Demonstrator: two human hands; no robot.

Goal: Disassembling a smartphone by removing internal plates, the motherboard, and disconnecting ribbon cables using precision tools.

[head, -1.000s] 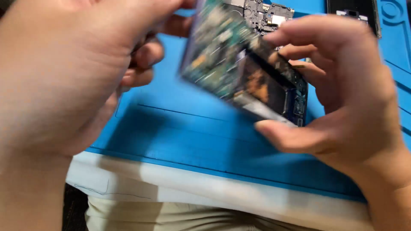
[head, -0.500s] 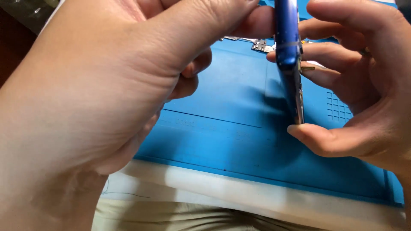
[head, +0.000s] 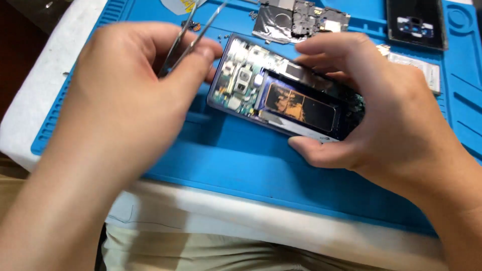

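My right hand (head: 381, 115) grips an opened blue smartphone (head: 281, 95) by its lower end, thumb under the near edge and fingers over the far edge. The phone lies nearly flat above the mat, its inside facing up: circuit board at the left, an empty dark battery bay in the middle. My left hand (head: 130, 95) pinches a pair of metal tweezers (head: 193, 30), whose prongs point up and away from the phone. That hand's fingertips sit close to the phone's upper left corner.
A blue work mat (head: 236, 155) covers a white table edge (head: 241, 216). At the back lie a metal phone shield plate (head: 296, 20), a dark back cover (head: 416, 25), a pale flat part (head: 422, 68) and small screws (head: 223, 36).
The phone has turned from standing on edge to lying nearly flat with its inside facing up. My left hand has drawn back to the left, and the tweezers have come into view.
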